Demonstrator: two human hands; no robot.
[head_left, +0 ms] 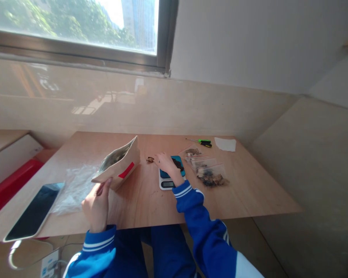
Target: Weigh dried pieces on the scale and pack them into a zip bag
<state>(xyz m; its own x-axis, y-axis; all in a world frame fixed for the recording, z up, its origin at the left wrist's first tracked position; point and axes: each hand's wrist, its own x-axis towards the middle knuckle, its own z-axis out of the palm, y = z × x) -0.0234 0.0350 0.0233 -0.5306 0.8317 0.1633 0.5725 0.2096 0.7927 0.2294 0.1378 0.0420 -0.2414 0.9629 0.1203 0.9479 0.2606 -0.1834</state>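
My left hand [97,202] is closed on the near corner of an open brown paper bag [130,162] with a red label, tilted over the table. Grey-green contents show dimly through its mouth. The fingers of my right hand [166,164] are pinched together at a small dried brown piece [150,159], left of a kitchen scale [163,183]. That hand and its wrist cover part of the scale. On the scale's blue top lies dark dried material [178,163]. The reading on its display is too small to make out.
Right of the scale lie several clear zip bags [213,175] of dried pieces. Behind them are a green-and-black screwdriver [204,143] and white paper [225,144]. At left are crumpled clear plastic bags [75,187] and a cabled tablet [31,212] at the table edge.
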